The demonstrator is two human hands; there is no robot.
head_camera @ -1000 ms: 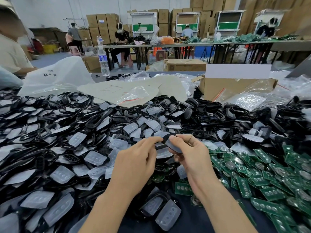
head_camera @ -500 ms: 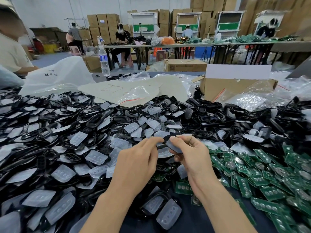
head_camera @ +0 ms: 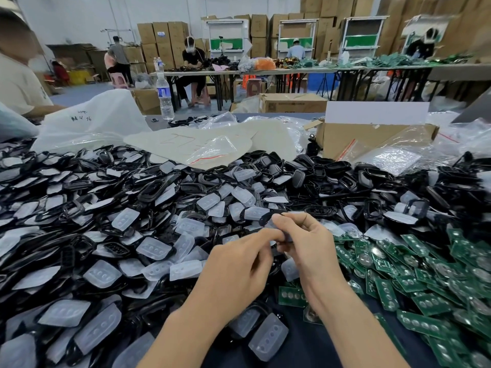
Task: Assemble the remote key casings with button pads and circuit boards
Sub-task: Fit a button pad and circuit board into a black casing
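My right hand (head_camera: 305, 245) pinches a black key casing (head_camera: 265, 220) with a translucent button pad in it, held above the pile at centre. My left hand (head_camera: 239, 272) has its fingers curled in against the lower side of the same casing. The hands hide most of the part. A large heap of black casings and translucent button pads (head_camera: 154, 248) covers the table to the left and behind. Green circuit boards (head_camera: 414, 274) lie piled to the right.
A cardboard box (head_camera: 372, 136) and plastic bags (head_camera: 93, 120) sit behind the pile. A water bottle (head_camera: 164, 96) stands at the far edge. Another person's sleeve (head_camera: 18, 86) shows at far left. Two casings with pads (head_camera: 265, 335) lie near the front edge.
My left hand's fingers have slid lower and curled under the casing. My right hand has stayed in place, still holding the part.
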